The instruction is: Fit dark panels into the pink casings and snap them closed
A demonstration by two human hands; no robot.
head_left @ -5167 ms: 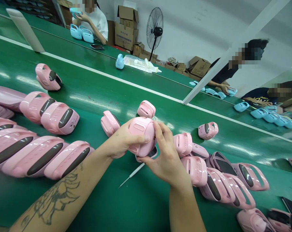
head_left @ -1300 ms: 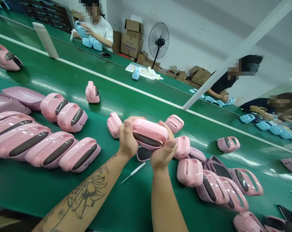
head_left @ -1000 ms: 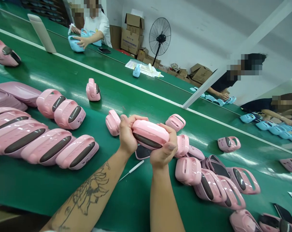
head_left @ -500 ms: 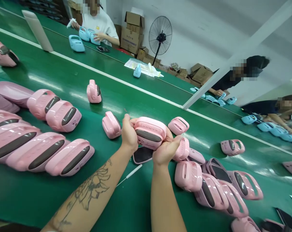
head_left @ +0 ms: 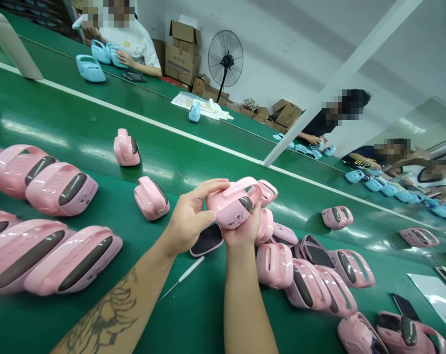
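Observation:
Over the green work surface I hold a pink plastic housing [head_left: 230, 209] with a loop handle, a dark window and a small printed picture. My left hand [head_left: 189, 216] grips its left side, thumb in front and fingers over the top. Underneath and on the right, my right hand [head_left: 243, 233] supports it, with its fingers partly hidden. A dark flat panel [head_left: 207, 241] lies below the left hand. Closer to me is a thin screwdriver [head_left: 191, 269] with a white handle. Another pink housing [head_left: 151, 199] stands left of my hands.
Pink housings crowd the left [head_left: 75, 260] and right [head_left: 309, 285]. A conveyor belt [head_left: 193, 160] runs beyond, carrying more. A white post [head_left: 341, 78] rises from its far edge. Co-workers across the line handle blue housings [head_left: 90, 69]. A phone [head_left: 405, 307] lies at right.
The held housing has turned, so its printed end and loop handle now show. My left hand has shifted from its left edge to a grip over the top. The camera view has moved slightly right.

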